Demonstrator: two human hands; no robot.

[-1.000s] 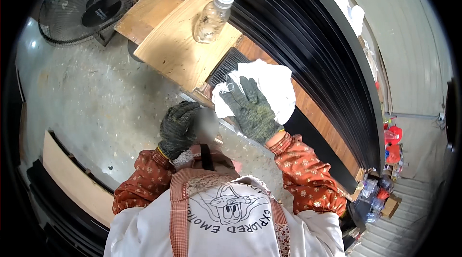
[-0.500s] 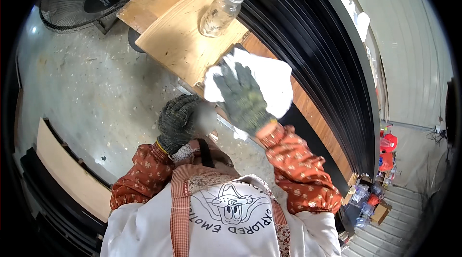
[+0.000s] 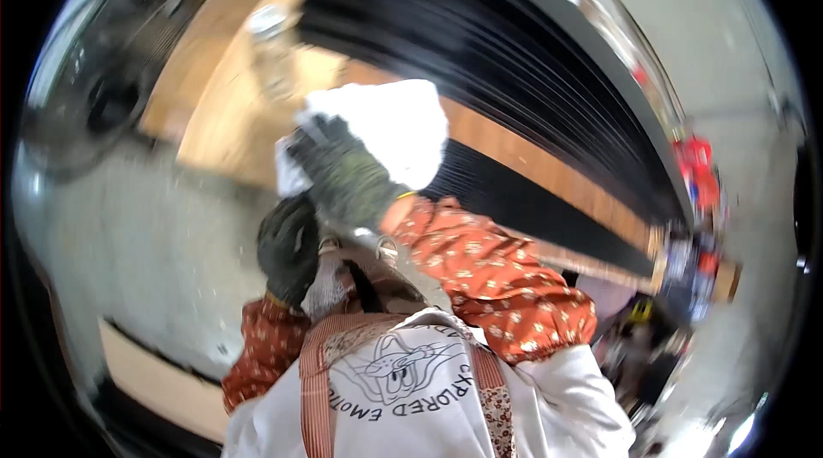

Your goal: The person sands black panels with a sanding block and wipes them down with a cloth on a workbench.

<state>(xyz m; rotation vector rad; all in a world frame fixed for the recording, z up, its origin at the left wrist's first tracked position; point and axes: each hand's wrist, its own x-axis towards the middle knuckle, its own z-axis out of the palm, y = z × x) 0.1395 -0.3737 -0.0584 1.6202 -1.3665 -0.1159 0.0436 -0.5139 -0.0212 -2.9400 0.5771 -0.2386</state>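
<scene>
My right hand (image 3: 343, 175), in a dark knit glove, lies flat with fingers stretched over a white cloth (image 3: 386, 128). Beneath the cloth are the corner of a pale wooden board (image 3: 214, 136) and a stack of long black ribbed strips (image 3: 446, 38). My left hand (image 3: 290, 248), gloved the same way, is curled closed in front of my body, just below the cloth's near edge. Whatever it may hold is hidden. On the board, left of the cloth, a clear bottle with a white cap (image 3: 273, 59) stands blurred.
A brown wood-grain surface (image 3: 531, 158) runs beside the strips. At the left is a black fan (image 3: 111, 106); a pale panel (image 3: 159, 381) lies lower left. Red items (image 3: 699, 171) and a cardboard box (image 3: 726, 280) stand to the right.
The view has swung, so bench, bottle and fan appear further left. My right hand stays on the cloth, its arm now reaching more leftward. The left hand remains curled.
</scene>
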